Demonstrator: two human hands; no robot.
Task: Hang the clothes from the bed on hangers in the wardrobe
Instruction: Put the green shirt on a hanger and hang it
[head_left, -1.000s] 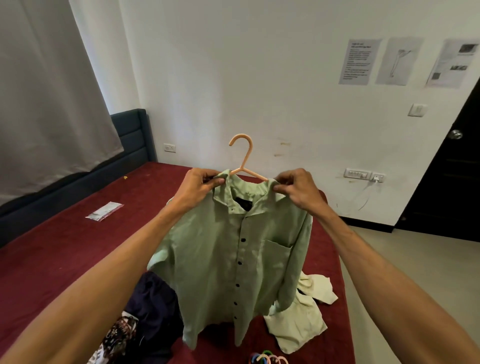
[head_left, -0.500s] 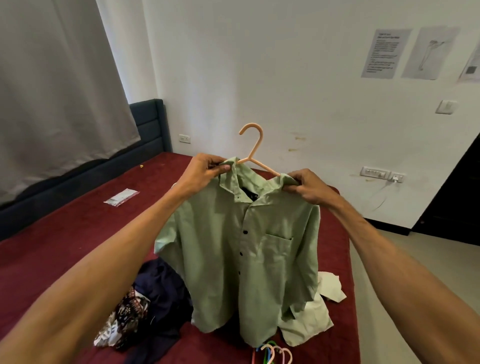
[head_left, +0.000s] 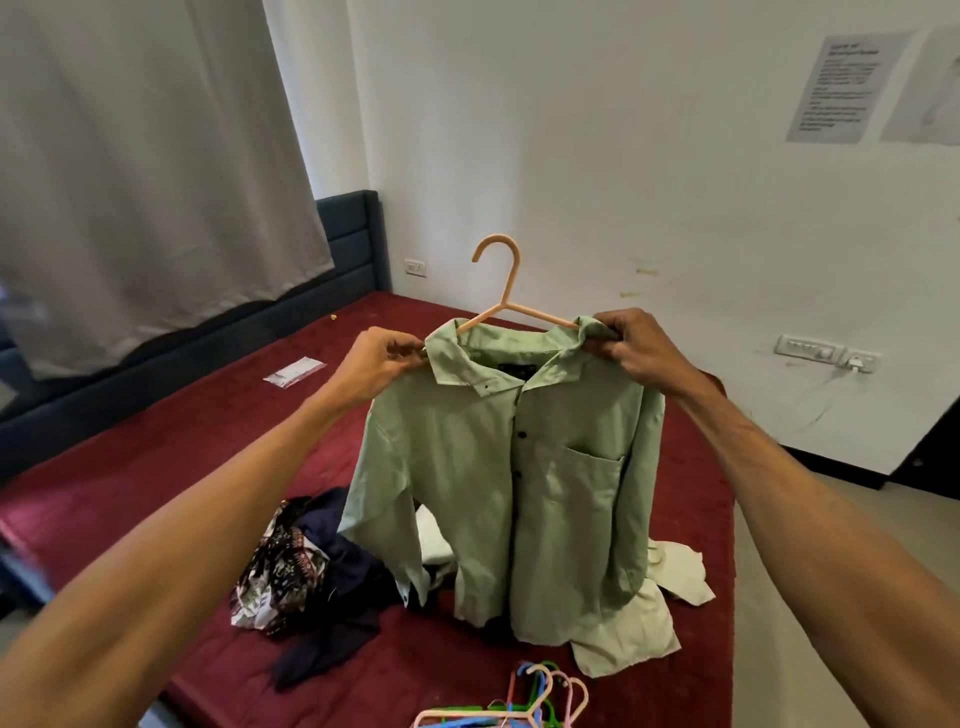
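Left hand (head_left: 382, 358) pinched the collar edge on its side, right hand (head_left: 636, 345) likewise on its own, of a pale green buttoned cotton shirt (head_left: 498, 467) draped over a slim peach plastic hanger (head_left: 506, 280), raised above the maroon bed (head_left: 156, 457). Best to square both shoulders on the hanger's arms before carrying it off
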